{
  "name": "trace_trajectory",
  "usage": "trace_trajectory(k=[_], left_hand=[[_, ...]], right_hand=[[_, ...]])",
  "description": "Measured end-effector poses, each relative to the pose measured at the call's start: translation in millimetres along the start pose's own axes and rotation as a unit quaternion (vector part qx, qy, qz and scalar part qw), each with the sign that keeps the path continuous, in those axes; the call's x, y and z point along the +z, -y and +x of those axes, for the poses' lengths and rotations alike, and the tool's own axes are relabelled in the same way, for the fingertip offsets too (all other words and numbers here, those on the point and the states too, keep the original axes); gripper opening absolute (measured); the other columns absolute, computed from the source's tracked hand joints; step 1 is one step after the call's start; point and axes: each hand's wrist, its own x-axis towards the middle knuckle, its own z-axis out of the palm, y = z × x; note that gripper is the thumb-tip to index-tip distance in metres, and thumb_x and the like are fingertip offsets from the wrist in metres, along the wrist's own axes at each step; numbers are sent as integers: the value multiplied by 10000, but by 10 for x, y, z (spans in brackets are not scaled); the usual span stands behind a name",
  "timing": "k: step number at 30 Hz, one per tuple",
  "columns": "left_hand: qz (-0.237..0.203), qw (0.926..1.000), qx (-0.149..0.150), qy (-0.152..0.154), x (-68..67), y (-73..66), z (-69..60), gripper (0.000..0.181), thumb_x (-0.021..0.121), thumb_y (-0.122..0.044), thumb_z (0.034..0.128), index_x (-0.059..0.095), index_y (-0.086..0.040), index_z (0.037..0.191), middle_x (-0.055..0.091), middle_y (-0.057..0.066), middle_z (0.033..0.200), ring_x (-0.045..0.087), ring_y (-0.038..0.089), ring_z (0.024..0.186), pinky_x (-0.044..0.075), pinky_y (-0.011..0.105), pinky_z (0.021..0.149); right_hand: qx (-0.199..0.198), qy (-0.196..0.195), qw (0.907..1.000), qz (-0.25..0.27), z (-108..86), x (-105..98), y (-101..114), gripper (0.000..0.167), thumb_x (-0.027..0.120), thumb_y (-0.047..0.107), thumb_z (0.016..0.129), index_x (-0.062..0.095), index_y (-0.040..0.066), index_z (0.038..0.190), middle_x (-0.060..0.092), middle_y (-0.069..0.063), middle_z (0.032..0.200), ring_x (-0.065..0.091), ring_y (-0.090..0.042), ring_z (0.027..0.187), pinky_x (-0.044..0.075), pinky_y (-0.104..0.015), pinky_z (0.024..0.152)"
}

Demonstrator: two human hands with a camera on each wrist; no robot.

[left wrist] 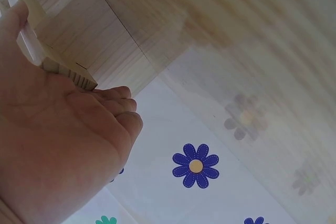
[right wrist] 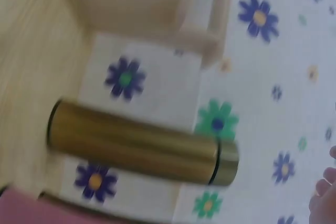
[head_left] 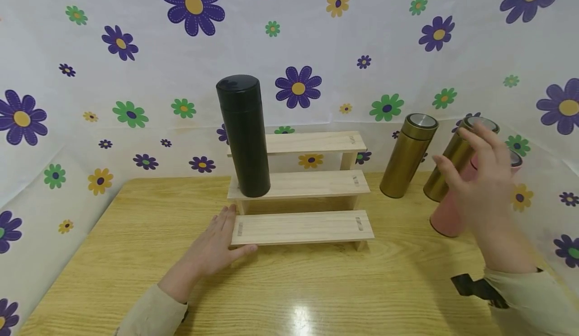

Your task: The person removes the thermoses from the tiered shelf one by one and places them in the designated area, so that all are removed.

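Note:
A three-step wooden rack stands on the table. My left hand rests against the left end of its lowest step, thumb along the front edge. In the left wrist view the palm touches the corner of the board. A tall black flask stands upright on the middle step, at its left end. My right hand is raised at the right with its fingers spread, holding nothing. Behind it, partly hidden, are a pink flask and a gold flask. Another gold flask stands left of them.
The wood-grain table runs in front of the rack. A white cloth printed with flowers hangs behind and at both sides. In the right wrist view, the nearer gold flask shows whole.

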Motion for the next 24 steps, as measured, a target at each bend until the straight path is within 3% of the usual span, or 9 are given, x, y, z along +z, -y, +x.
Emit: trace_trajectory(k=[5,10,15,18,21,24], left_hand=[[-40,10000,-18,37,-1,1,3,1063,543,-653,856,72,41,1509,74,212,1570,84,351,1436,122,469,1155],[20,10000,14,17,0,10,8,1063,535,-659,857,71,42,1509,71,206,1570,85,351,1436,124,466,1155],[22,10000,32,18,-6,8,9,1063,532,-662,858,72,42,1509,78,205,1570,84,352,1436,122,468,1155],[18,10000,40,16,-9,7,7,1062,531,-661,858,72,43,1508,82,206,1570,83,351,1436,123,468,1155],[6,10000,49,11,-9,7,5,1061,533,-658,859,77,48,1507,84,210,1569,84,353,1436,124,470,1155],[-9,10000,47,30,-5,9,-2,1060,531,-658,860,77,49,1506,81,212,1568,80,354,1436,120,473,1154]], right_hand=[[-617,364,9958,564,90,289,378,751,539,611,871,549,-6,1297,441,-123,1434,370,-277,1336,335,-368,1090],[-1160,815,9832,1145,175,592,717,702,516,566,908,524,5,1328,423,-115,1452,363,-273,1343,320,-435,1097],[-1438,1130,9711,1533,265,835,1040,668,542,517,923,490,15,1361,403,-119,1463,337,-247,1360,301,-440,1107],[-1570,1164,9652,1737,329,955,1209,590,644,367,915,488,15,1362,415,-122,1452,350,-232,1355,308,-415,1107],[-1536,1225,9624,1877,383,1061,1346,570,714,227,876,492,31,1363,421,-104,1447,357,-207,1349,329,-403,1094],[-1389,1349,9588,2078,425,1151,1461,575,725,205,866,495,54,1370,417,-75,1448,340,-171,1352,323,-390,1093]])
